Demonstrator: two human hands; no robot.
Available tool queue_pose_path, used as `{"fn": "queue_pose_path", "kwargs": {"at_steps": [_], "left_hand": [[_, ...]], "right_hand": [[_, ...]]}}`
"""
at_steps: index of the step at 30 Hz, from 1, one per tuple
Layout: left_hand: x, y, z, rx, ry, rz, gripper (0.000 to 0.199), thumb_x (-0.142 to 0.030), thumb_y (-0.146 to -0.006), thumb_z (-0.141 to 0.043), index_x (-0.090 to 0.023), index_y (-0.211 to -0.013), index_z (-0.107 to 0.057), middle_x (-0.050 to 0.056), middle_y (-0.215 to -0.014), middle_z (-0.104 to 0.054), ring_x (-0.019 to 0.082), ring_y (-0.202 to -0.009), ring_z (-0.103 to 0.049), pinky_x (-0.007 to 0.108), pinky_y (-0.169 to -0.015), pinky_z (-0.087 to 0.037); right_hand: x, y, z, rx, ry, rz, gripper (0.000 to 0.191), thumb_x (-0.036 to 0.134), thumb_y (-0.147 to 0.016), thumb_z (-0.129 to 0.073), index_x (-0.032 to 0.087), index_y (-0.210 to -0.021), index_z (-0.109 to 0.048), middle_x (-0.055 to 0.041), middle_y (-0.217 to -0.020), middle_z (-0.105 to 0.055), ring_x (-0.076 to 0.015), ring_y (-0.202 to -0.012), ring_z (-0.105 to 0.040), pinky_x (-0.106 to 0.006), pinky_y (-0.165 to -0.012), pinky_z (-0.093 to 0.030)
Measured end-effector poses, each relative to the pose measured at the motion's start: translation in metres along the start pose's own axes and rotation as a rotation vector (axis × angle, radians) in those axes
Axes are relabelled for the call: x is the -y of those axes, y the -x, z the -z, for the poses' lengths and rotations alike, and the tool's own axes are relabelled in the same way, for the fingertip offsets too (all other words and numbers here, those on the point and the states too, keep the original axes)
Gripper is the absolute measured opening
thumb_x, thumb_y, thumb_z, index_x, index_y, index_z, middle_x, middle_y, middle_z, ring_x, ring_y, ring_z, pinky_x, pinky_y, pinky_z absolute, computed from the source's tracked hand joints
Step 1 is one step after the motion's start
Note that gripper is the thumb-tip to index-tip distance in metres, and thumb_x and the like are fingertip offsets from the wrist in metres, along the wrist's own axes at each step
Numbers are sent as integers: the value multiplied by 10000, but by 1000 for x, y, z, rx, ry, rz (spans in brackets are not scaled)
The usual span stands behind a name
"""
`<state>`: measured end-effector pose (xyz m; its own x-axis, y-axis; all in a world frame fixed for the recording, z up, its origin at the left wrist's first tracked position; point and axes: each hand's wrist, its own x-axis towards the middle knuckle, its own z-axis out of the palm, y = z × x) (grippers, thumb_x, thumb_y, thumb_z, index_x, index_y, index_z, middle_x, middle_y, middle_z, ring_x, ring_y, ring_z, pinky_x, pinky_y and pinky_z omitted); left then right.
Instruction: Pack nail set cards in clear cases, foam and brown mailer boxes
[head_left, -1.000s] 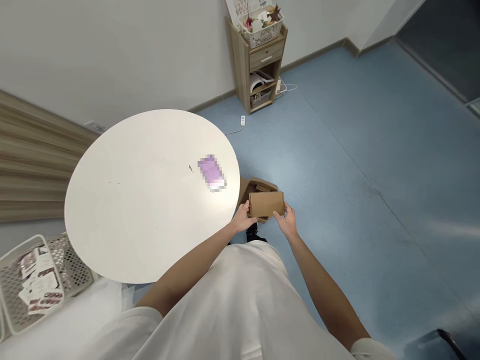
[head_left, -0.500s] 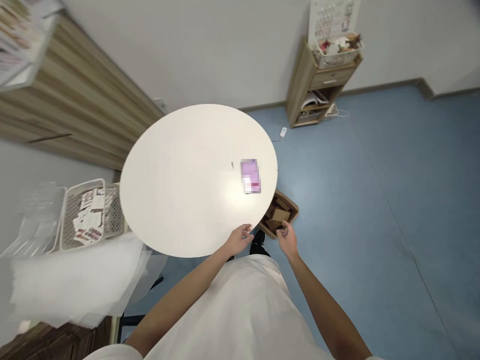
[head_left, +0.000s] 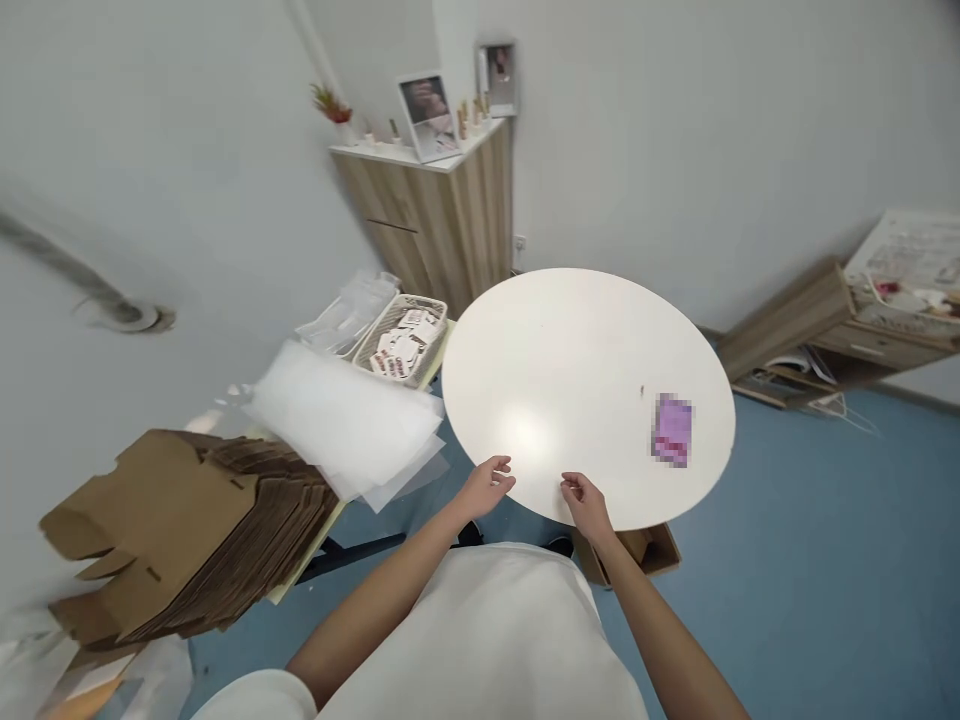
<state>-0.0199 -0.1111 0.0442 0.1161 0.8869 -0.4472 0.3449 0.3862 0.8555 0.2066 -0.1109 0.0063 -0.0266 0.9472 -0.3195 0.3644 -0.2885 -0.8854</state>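
Observation:
My left hand (head_left: 487,487) is over the near edge of a round white table (head_left: 555,330), its fingers apart and nothing in them. To its right, my right hand (head_left: 589,505) hangs above the same edge with loosely curled fingers, and I see nothing held there. On the table's right side lies a purple, pixelated flat item (head_left: 673,430), apart from both hands. A tiny dark object (head_left: 642,391) rests just left of it; it is too small to name.
On the left are stacked flat brown cardboard boxes (head_left: 187,540), white translucent sheets (head_left: 345,415) and a white basket (head_left: 403,342) of printed cards. A cardboard box (head_left: 664,550) stands on the floor under the table. Behind are a wooden cabinet (head_left: 427,215) and a small shelf (head_left: 795,320).
My view has swung left, bringing the stacked cardboard into sight. My right hand has gone from above the floor box to the table's near edge. The purple item stays on the table.

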Motion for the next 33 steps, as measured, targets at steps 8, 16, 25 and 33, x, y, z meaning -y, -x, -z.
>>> {"fn": "queue_pose_path", "kwargs": {"at_steps": [8, 16, 25, 33], "left_hand": [[61, 33, 108, -264, 135, 11, 436, -371, -723, -562, -143, -1092, -517, 105, -1033, -577, 182, -899, -560, 313, -781, -456], [87, 39, 171, -428, 215, 37, 420, -363, -713, -559, -177, -1087, -520, 83, -1004, -590, 178, -854, -579, 303, -732, -471], [69, 4, 234, -498, 150, 0, 403, -340, -722, -559, -179, -1090, -524, 94, -1034, -590, 175, -830, -601, 297, -721, -475], [42, -65, 292, -504, -169, 193, 435, -298, -739, -533, -174, -1154, -494, 99, -1108, -557, 202, -854, -577, 332, -819, -423]], "right_hand": [[82, -21, -114, 284, 84, 116, 309, 388, -712, -509, 215, -954, -592, -43, -872, -633, -156, -678, -571, -321, -639, -476], [143, -48, -182, 464, 142, 173, 310, 369, -720, -515, 206, -976, -574, -41, -860, -644, -166, -756, -601, -319, -691, -479], [172, -122, -230, 530, 184, 164, 357, 386, -703, -540, 199, -1006, -568, -54, -938, -640, -176, -818, -595, -346, -760, -474], [202, -191, -276, 492, 349, 221, 409, 332, -743, -480, 220, -1136, -504, -54, -1083, -597, -160, -769, -586, -328, -735, -470]]}}
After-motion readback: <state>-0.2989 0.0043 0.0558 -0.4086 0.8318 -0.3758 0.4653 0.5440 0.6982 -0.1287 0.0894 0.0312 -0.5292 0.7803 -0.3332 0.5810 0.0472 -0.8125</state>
